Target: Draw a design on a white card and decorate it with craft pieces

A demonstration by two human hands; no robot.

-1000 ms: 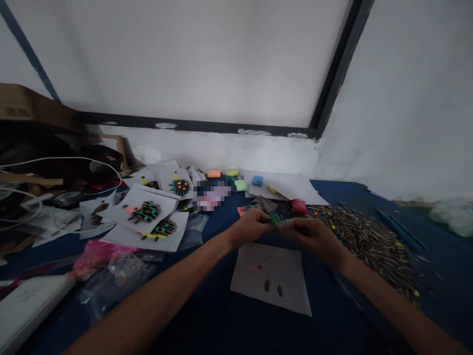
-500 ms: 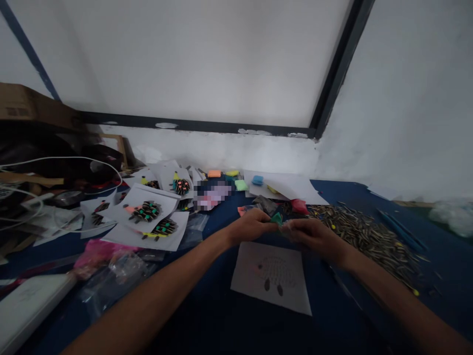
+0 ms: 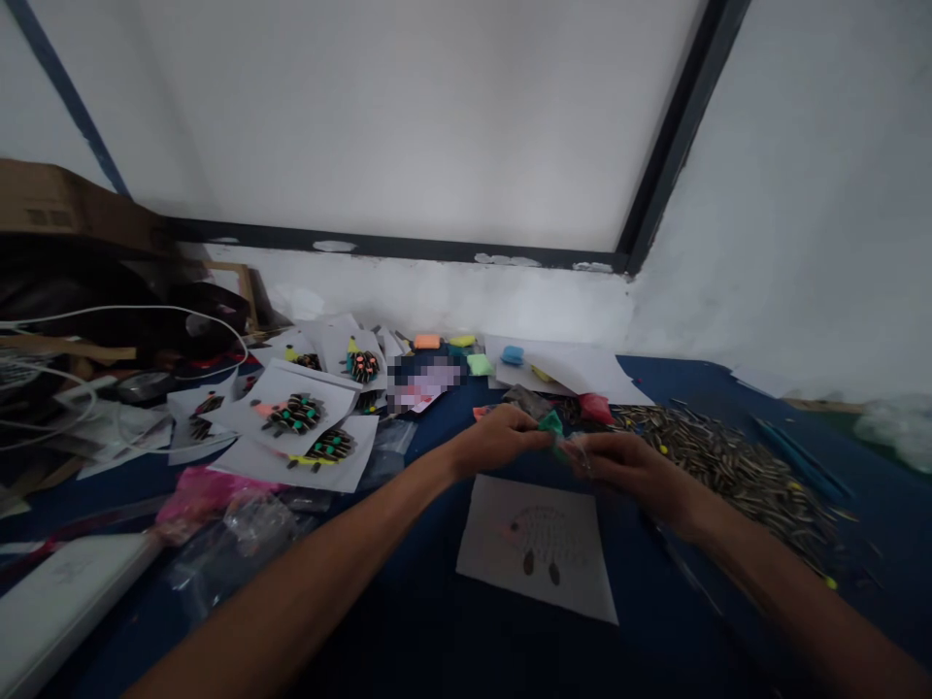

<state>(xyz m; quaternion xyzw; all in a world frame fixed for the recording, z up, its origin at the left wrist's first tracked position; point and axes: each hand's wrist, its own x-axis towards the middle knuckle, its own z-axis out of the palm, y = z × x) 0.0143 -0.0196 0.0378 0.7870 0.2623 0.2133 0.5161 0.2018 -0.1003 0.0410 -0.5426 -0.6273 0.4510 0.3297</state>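
Observation:
My left hand (image 3: 502, 439) is closed in a pinch on a small green packet (image 3: 551, 424) with clear plastic at its end. Opposite it, my right hand (image 3: 632, 468) grips the clear plastic end (image 3: 575, 450) between thumb and fingers. Both hands are raised just beyond a white sheet (image 3: 484, 558). On that sheet are a faint hedgehog outline and two dark, seed-like oval pieces (image 3: 554, 574) at its feet. Past the hands lie a red packet (image 3: 595, 408) and a greyish bag (image 3: 525, 398).
Finished-looking hedgehog pictures (image 3: 291, 413) on paper overlap at the left. A heap of striped seeds (image 3: 728, 476) spreads over the blue table (image 3: 408, 621) at right, beside blue tweezers (image 3: 801, 456). Orange (image 3: 427, 342) and blue (image 3: 513, 355) packets sit near the wall. Plastic bags (image 3: 233, 544) lie front left.
The green packet shows more between my hands, and the clear plastic is stretched slightly further toward my right hand. The whole view has shifted a little.

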